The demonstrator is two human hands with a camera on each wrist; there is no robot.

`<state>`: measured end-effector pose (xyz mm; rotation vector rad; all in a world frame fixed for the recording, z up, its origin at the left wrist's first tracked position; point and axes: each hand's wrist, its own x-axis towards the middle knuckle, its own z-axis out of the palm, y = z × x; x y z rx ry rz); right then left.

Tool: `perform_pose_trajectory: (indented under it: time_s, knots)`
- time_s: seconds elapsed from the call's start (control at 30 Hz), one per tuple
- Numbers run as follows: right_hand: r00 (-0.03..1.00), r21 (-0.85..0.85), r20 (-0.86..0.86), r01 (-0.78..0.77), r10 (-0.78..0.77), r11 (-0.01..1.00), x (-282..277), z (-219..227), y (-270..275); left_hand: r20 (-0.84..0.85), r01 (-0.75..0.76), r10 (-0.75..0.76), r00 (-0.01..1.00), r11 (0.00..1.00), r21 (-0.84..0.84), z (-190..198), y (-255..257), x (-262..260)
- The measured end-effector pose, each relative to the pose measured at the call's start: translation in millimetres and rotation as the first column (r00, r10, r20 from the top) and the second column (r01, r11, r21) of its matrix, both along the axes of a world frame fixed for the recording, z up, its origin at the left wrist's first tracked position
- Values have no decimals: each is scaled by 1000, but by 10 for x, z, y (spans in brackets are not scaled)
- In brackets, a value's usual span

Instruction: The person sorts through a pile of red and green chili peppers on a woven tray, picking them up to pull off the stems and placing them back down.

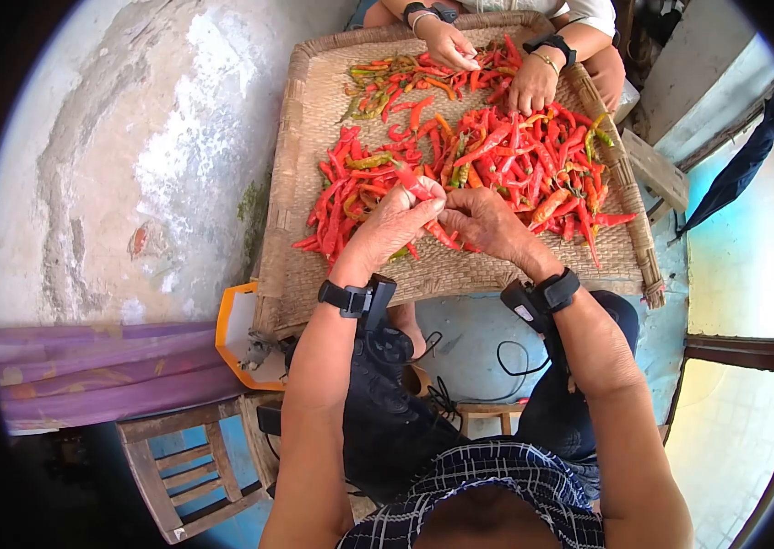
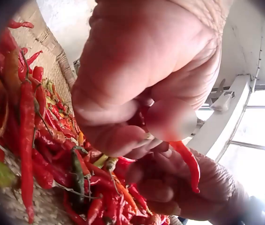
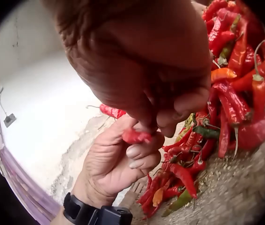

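Observation:
My left hand [image 1: 396,224] holds a red chili pepper [image 1: 412,180] over the near side of a woven tray [image 1: 313,284]. In the left wrist view, a red pepper tip [image 2: 187,164] hangs below its curled fingers. My right hand [image 1: 489,222] meets it, thumb and fingertips pinching at the pepper's end. From the right wrist view, a red pepper end [image 3: 137,137] shows between the left thumb and fingers, right under the right fingertips. Another red piece with a stem [image 3: 111,111] sticks out behind the left thumb. The pinched spot itself is hidden by the fingers.
A heap of red, orange and green chili peppers [image 1: 515,165] covers much of the tray. Across it, another person's hands [image 1: 533,84] work among peppers. A wooden chair [image 1: 190,471] and an orange-edged box [image 1: 238,334] stand left; a wall [image 1: 130,165] rises beside the tray.

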<state>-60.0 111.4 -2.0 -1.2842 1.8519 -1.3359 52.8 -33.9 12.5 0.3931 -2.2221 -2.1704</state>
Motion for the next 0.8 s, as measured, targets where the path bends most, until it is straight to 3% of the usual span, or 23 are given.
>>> perform_pose_trajectory:
  time_s: [0.07,0.13,0.2,0.23,0.27,0.3,0.33,0.4,0.43,0.47,0.53,0.57,0.8]
  knots:
    - [1000,95,-2,13,-13,995,-27,11,14,-24,17,-15,1000,998,68,21,-47,5]
    - [992,48,-77,99,-95,994,-119,-14,21,120,-139,149,982,986,-88,97,-118,32]
    - [972,-3,-146,188,-187,982,-183,-4,12,100,-161,174,980,978,-132,-129,-336,19]
    - [957,-30,-46,284,-286,958,-209,40,18,41,-167,197,980,911,-376,-169,-382,-9]
    - [926,-43,55,377,-374,925,-223,69,28,-24,-179,205,978,786,-592,-218,-419,-34]
    - [909,-152,83,416,-408,897,-221,71,33,-133,-240,218,967,595,-767,-286,-426,-69]
    - [909,-153,86,417,-408,896,-222,80,41,-131,-237,217,967,594,-768,-295,-395,-121]
    - [850,-107,-31,520,-526,847,-234,102,57,-263,-289,151,953,191,-938,-303,-339,-244]
    - [849,-108,-32,522,-528,846,-240,74,54,-159,-182,149,976,155,-971,-359,-340,-296]
    - [864,-129,-30,496,-503,859,-240,25,48,-161,-183,148,976,155,-971,-426,-332,-344]
    - [877,-149,-29,470,-479,870,-216,32,56,127,108,250,960,88,-990,-514,-299,-425]
    - [898,-106,-48,432,-438,896,-188,88,65,187,161,280,942,113,-980,-531,-289,-468]
    - [931,-114,-48,355,-362,928,-169,101,76,229,213,296,927,85,-973,-437,-308,-479]
